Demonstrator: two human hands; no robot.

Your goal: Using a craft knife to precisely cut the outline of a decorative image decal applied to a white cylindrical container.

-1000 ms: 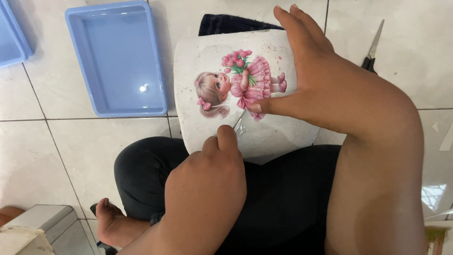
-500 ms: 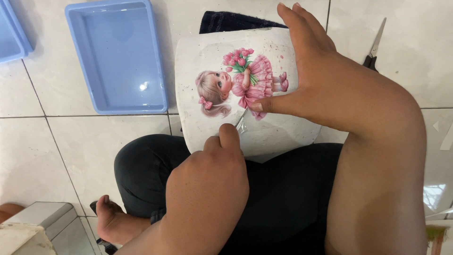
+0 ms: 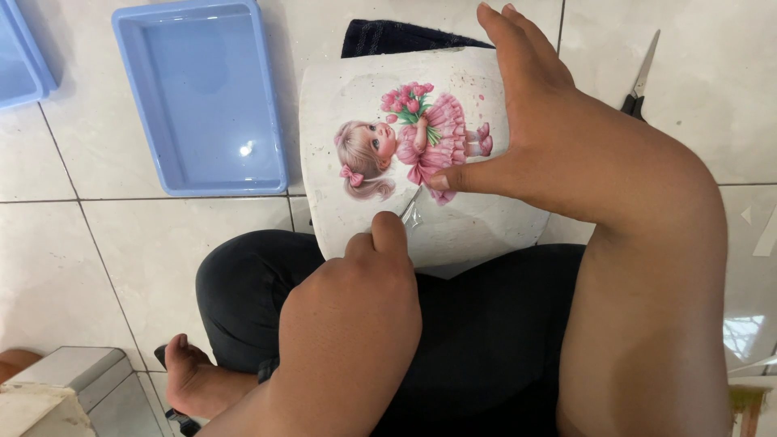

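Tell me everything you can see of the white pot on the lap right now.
The white pot looks like rough, speckled cement or clay. It lies on its side across the person's black-clad lap, over a dark cloth. A picture of a doll in a pink dress with pink flowers sits on its curved wall. The right hand steadies it, thumb on the picture; the left hand pinches a clear film strip at the picture's edge.

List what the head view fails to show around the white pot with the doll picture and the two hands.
- Left hand: its fingertips and grip on the clear film strip are hidden by its own knuckles.
- White pot: its right side is covered by the right hand.
- Scissors: the handles sit behind the right forearm.
- Dark cloth: mostly behind the pot.
- Second blue tray: cut off by the left edge.
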